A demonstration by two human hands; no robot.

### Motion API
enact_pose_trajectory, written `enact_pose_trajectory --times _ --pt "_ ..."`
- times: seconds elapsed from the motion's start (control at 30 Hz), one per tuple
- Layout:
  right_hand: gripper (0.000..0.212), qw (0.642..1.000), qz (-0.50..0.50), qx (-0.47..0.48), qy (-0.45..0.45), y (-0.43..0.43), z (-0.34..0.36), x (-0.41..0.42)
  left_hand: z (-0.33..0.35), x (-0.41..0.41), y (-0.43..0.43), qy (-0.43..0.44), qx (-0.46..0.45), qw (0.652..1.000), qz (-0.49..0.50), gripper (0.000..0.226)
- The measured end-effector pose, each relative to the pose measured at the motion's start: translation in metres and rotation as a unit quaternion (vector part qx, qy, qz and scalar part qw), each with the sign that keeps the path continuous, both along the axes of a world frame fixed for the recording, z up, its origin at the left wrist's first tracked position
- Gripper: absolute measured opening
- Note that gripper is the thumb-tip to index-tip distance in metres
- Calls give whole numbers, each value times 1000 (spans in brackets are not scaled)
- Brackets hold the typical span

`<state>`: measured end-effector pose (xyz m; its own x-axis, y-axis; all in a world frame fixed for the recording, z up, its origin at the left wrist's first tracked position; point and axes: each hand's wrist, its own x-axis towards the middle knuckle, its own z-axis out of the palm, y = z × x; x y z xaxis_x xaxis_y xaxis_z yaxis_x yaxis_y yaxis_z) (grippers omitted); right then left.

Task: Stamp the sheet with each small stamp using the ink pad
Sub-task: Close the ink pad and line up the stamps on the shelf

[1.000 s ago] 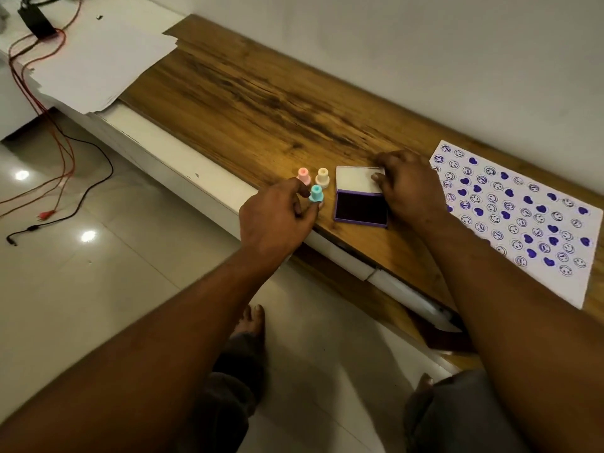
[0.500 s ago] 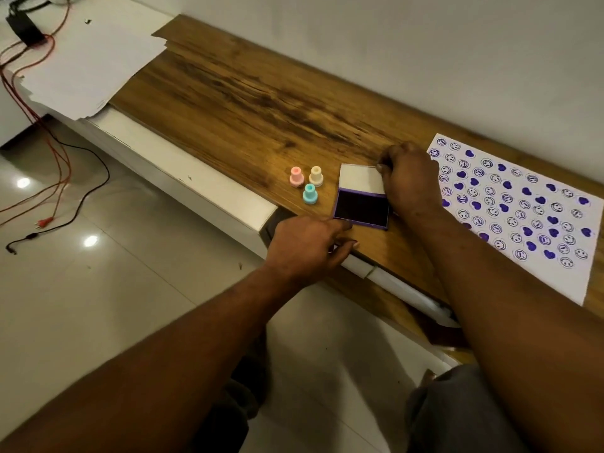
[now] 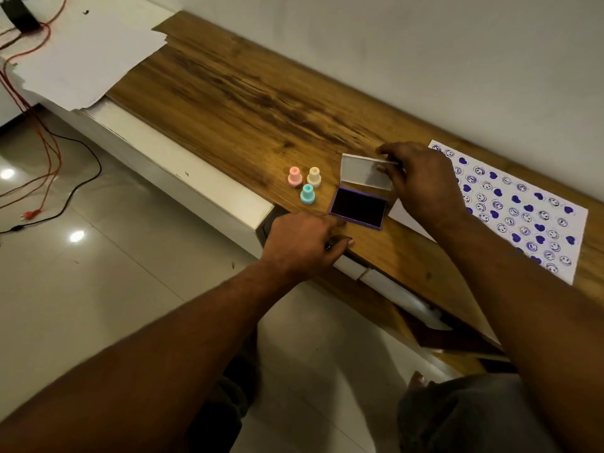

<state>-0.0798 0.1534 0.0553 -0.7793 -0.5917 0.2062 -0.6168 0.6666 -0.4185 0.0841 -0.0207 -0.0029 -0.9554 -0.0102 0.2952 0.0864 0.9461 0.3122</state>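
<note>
Three small stamps stand together on the wooden shelf [image 3: 248, 103]: a pink stamp [image 3: 294, 176], a cream stamp [image 3: 314, 176] and a teal stamp [image 3: 307, 194]. Right of them lies the purple ink pad [image 3: 358, 207], its dark pad exposed and its pale lid [image 3: 365, 171] tilted partly up. My right hand [image 3: 421, 183] pinches the lid's far right edge. My left hand [image 3: 302, 245] rests at the shelf's front edge, fingers touching the pad's near left corner, holding nothing. The white sheet [image 3: 526, 210], covered in purple smileys and hearts, lies right of the pad, partly under my right hand.
Loose white papers [image 3: 85, 50] lie at the shelf's far left end. Red and black cables [image 3: 49, 152] trail over the glossy tiled floor [image 3: 98, 273]. A white wall [image 3: 425, 53] runs right behind the shelf. My knees and a foot show below.
My left hand let go of the teal stamp and moved right to the ink pad's near corner. My right hand shifted to the lid's edge, and the lid has lifted from flat.
</note>
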Motion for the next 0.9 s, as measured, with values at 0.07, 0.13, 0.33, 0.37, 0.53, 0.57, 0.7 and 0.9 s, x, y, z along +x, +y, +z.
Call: enact_pose_trajectory --times 0.07,0.13,0.33,0.37,0.53,0.57,0.7,0.9 --pt "28 1000 27 0 10 9 5 4 1 0 0 -2 0 1000 5 50" --pt "24 999 38 -3 11 17 8 10 1 0 0 -3 -6 1000 8 48" --pt "20 995 94 31 -17 29 11 25 0 -6 1 3 -9 1000 5 41" --pt "20 993 108 39 -24 30 8 27 0 -7 1 3 -8 1000 6 42" --pt "24 985 132 66 -84 30 -12 31 1 -9 0 -12 -8 1000 10 51" --pt "25 985 132 65 -86 29 -15 30 1 -9 0 -17 -9 1000 10 51" --pt "29 986 129 57 -90 27 -21 26 2 -11 2 -23 -19 999 11 50" --pt "42 983 140 61 -106 24 -23 26 1 -12 3 -27 -19 999 14 54"
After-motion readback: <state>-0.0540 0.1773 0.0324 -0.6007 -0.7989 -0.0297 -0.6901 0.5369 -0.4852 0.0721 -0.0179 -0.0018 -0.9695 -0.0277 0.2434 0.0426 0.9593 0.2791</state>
